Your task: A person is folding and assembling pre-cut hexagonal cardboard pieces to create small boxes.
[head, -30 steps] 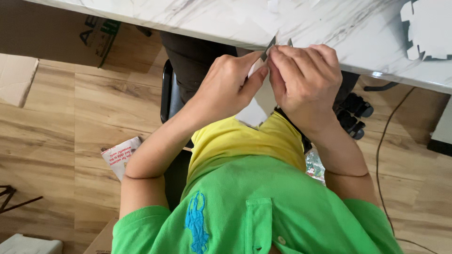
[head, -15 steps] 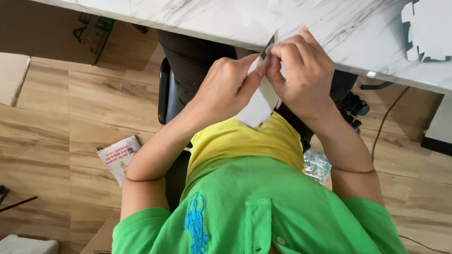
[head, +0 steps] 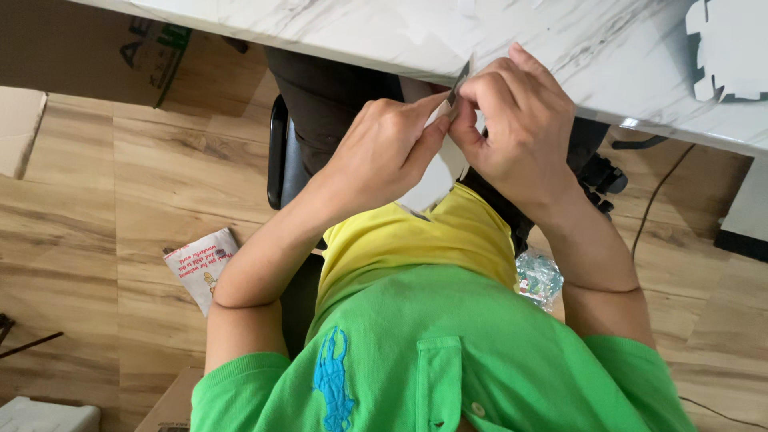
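Grey and thin, a small flat piece (head: 459, 80) stands edge-up between the two hands, just in front of the near edge of the marble surface (head: 336, 32). Compared with a second ago, both hands have crept up and slightly forward, so the piece now sits against the surface's rim rather than below it; the pinch itself looks unchanged, which suggests fine fiddling with the piece goes on rather than any new step. Fingers of the left hand (head: 384, 152) are closed, thumb and forefinger tips pressed to the piece's lower side, while the right hand (head: 512, 120) curls shut over its top. I count one grey piece and two hands. A white scrap (head: 432, 180) hangs beneath them. Further out: one white cut-out sheet (head: 732, 48) on the surface, one printed packet (head: 200, 268) on the wooden floor, one crinkled clear wrapper (head: 538, 276), one black chair (head: 280, 152), and one cardboard box (head: 88, 48).
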